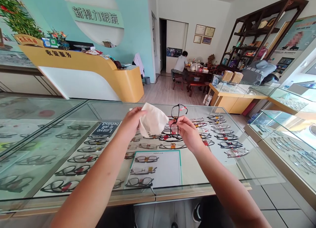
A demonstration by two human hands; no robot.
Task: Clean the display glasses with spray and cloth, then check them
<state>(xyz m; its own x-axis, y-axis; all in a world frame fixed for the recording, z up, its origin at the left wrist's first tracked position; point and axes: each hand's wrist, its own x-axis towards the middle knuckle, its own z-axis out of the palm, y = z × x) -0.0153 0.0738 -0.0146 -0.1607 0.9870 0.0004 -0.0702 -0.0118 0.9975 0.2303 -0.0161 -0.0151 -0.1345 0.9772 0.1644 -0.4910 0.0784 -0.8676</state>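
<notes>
From where I stand, the left hand (135, 118) has its fingers pinched on a soft, cream-white cloth (154, 121), which drapes loosely. Just beside it, the right hand (189, 131) grips a pair of black-framed spectacles with clear lenses (175, 112), turned on end, a red tag on one temple. Both are held above a glass-topped display desk (170, 198), where rows of spectacles (228, 144) lie around a white, green-edged board (169, 172).
</notes>
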